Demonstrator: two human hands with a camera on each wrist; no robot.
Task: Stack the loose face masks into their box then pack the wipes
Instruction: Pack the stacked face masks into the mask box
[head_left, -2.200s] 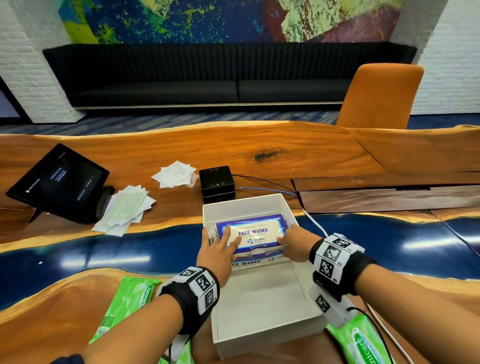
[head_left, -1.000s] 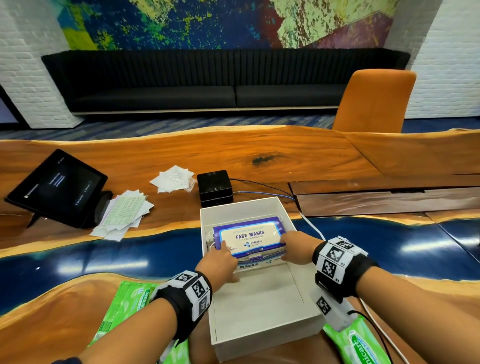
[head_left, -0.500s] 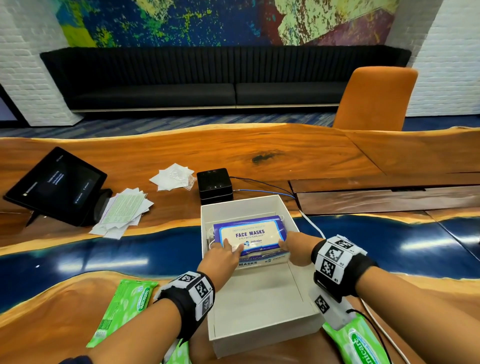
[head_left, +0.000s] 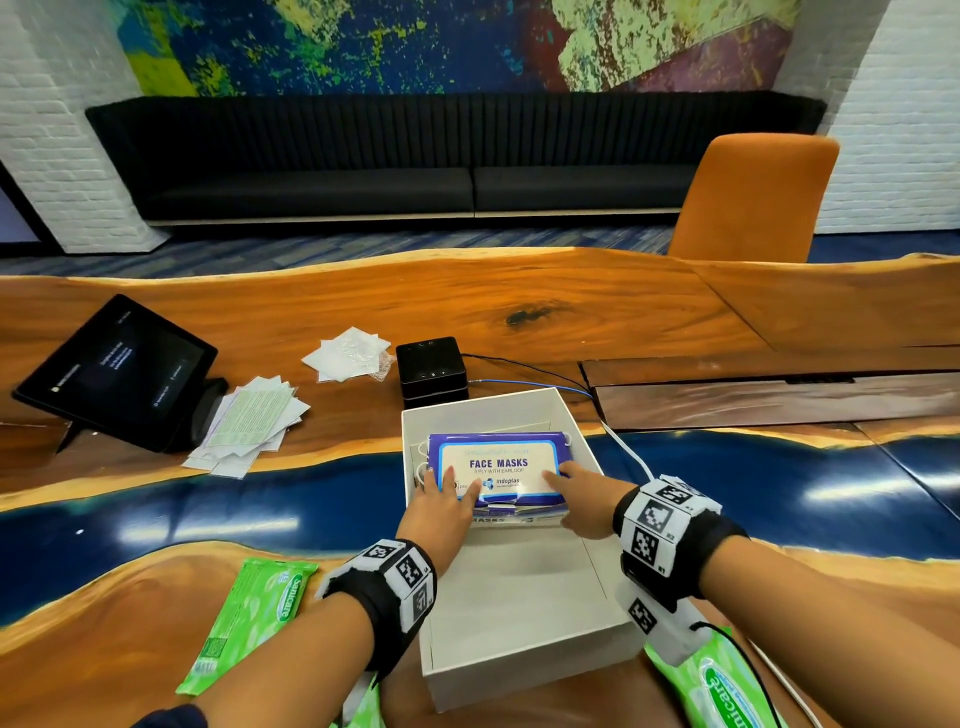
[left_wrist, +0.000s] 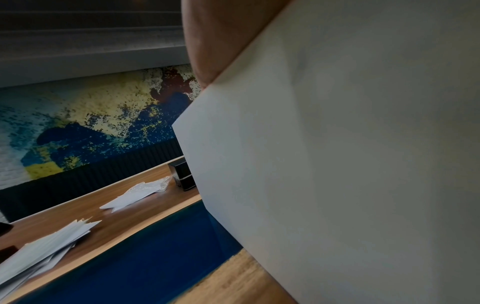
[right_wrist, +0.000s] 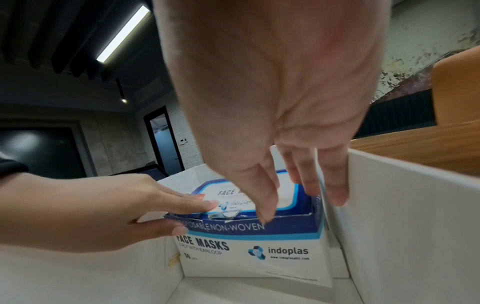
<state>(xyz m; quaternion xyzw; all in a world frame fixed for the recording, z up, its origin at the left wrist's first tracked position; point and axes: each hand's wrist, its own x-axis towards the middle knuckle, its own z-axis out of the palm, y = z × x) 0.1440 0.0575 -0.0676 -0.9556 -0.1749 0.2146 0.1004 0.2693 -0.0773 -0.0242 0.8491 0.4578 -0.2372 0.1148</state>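
The blue and white face mask box (head_left: 498, 470) stands in the far half of an open white box (head_left: 524, 670). My left hand (head_left: 441, 504) lies with straight fingers on the left of its top flap. My right hand (head_left: 582, 499) touches the right of the flap, fingers straight too. In the right wrist view the right hand (right_wrist: 285, 102) points down at the mask box (right_wrist: 246, 246), and the left hand (right_wrist: 130, 205) has its thumb against the front face. Green wipes packs lie at the lower left (head_left: 254, 618) and lower right (head_left: 722, 686). The left wrist view shows mostly the white box wall (left_wrist: 337, 164).
On the wood behind the white box sit a black speaker cube (head_left: 431, 369) with cables running right, clear packets (head_left: 348, 353), a pile of papers (head_left: 254, 421) and a tilted tablet (head_left: 119, 369). An orange chair (head_left: 753, 197) stands beyond the table.
A second ago both hands held the mask box at its ends, slightly raised. It now sits lower in the white box, and both hands have moved onto its top flap.
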